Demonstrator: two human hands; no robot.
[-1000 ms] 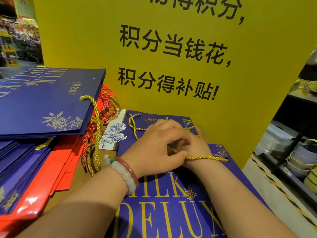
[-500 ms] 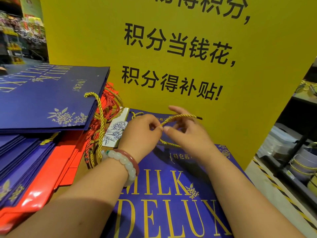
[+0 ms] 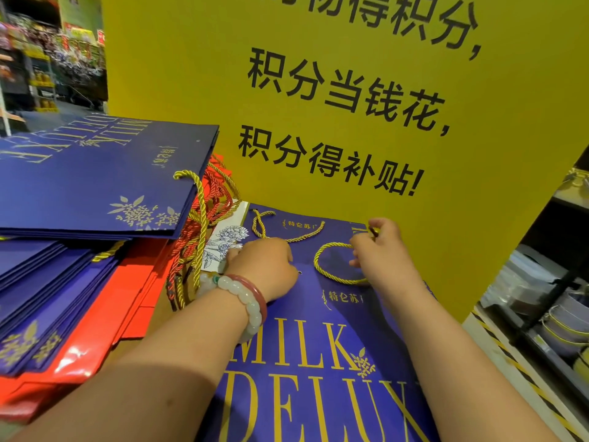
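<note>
So, the blue paper bag (image 3: 302, 301) is lying flat in front of me. I've got the tip of its gold cord (image 3: 315, 261) pinched between the thumb and fingertips of my right hand (image 3: 379, 250), up by the bag's top right corner. The rest of the cord sits in a loose loop on the bag, between my hands. My left hand (image 3: 264, 266) rests knuckles-up on the bag beside a small punched hole. The fingers are curled under, and honestly I can't tell from here if they're gripping anything or just pressing down.

Handling-wise, I'd say the cord is light, soft and floppy, probably a bit slick. The only sensible place to hold it is right at the tip, or it'll just buckle at the hole. The bag looks like thin glossy card that creases easily, so it wants flat pressure near the hole and no bending.

Around me there's a brown table (image 3: 159, 314). A stack of blue bags (image 3: 95, 180) sits on red ones (image 3: 127, 298) to my left, with their cords in a tangle. A big yellow sign (image 3: 191, 90) stands right behind the bag. Shelves of bowls (image 3: 561, 320) are on my right, and a shop aisle (image 3: 47, 59) runs far off to the left.
</note>
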